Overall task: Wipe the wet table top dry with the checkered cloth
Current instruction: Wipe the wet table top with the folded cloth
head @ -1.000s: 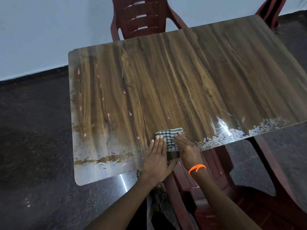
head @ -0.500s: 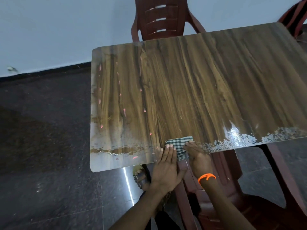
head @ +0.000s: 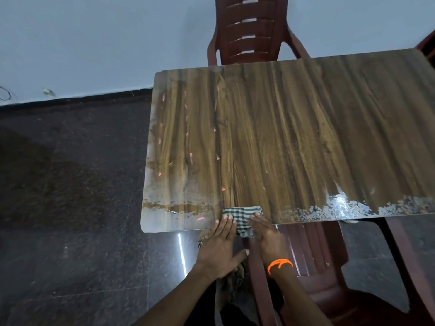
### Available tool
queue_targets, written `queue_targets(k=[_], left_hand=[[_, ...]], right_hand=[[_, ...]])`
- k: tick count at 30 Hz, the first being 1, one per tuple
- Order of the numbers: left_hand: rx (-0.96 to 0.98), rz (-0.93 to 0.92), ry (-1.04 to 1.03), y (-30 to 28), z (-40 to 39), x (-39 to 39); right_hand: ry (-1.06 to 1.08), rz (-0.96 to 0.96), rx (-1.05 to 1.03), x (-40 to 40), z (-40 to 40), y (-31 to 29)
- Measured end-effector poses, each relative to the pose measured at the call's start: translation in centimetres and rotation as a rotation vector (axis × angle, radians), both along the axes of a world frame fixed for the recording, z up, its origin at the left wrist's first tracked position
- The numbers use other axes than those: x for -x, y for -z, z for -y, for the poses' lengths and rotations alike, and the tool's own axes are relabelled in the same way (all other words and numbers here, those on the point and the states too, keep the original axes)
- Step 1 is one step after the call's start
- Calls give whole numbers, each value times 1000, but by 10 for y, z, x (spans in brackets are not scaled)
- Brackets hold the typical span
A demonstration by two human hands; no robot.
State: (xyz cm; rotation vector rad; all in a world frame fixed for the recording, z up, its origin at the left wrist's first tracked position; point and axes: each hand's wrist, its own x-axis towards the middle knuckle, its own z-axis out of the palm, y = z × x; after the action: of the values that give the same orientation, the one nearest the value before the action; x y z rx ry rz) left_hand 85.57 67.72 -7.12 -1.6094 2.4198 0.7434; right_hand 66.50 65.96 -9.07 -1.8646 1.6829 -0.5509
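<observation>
The wood-grain table top (head: 294, 142) fills the upper right of the head view. A folded green-and-white checkered cloth (head: 243, 218) lies at its near edge and hangs partly over it. My left hand (head: 221, 248) lies flat with its fingertips pressing the cloth's left side. My right hand (head: 266, 231), with an orange wristband, presses the cloth's right side. Wet film glistens along the near edge at the right (head: 341, 207) and on the near left corner (head: 174, 205).
A dark red plastic chair (head: 249, 29) stands behind the table against the pale wall. Another red chair (head: 324, 278) sits under the near edge beside my arms. Dark polished floor (head: 70, 208) lies to the left. My sandalled foot shows below the hands.
Both hands have drawn the cloth back toward me to the table's near edge, so it now hangs partly over it. My view has shifted left.
</observation>
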Motion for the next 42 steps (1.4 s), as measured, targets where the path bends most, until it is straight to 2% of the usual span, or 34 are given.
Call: queue_targets(k=[4, 9, 16, 19, 23, 26, 29, 33, 37, 39, 42], left_hand=[[48, -2, -7, 3, 34, 18], [96, 64, -31, 2, 56, -12], [76, 5, -48, 10, -2, -48], [51, 1, -35, 11, -2, -31], [46, -6, 23, 10, 43, -10], [51, 50, 27, 8, 83, -13], [59, 120, 23, 7, 110, -34], [34, 103, 7, 6, 94, -60], [-11, 65, 22, 5, 52, -52], [-52, 52, 31, 5, 48, -35], [-3, 17, 34, 4, 72, -13]], right_hand=[[70, -22, 20, 9, 34, 5], [42, -44, 73, -36, 67, 7], [-146, -69, 83, -57, 21, 3], [-94, -77, 36, -35, 18, 8], [16, -108, 38, -15, 50, 5], [89, -105, 68, -27, 86, 5], [67, -90, 74, -54, 109, 5], [-6, -60, 39, -75, 93, 4], [-54, -57, 27, -58, 59, 1], [-37, -57, 26, -42, 54, 0], [73, -95, 35, -24, 72, -1]])
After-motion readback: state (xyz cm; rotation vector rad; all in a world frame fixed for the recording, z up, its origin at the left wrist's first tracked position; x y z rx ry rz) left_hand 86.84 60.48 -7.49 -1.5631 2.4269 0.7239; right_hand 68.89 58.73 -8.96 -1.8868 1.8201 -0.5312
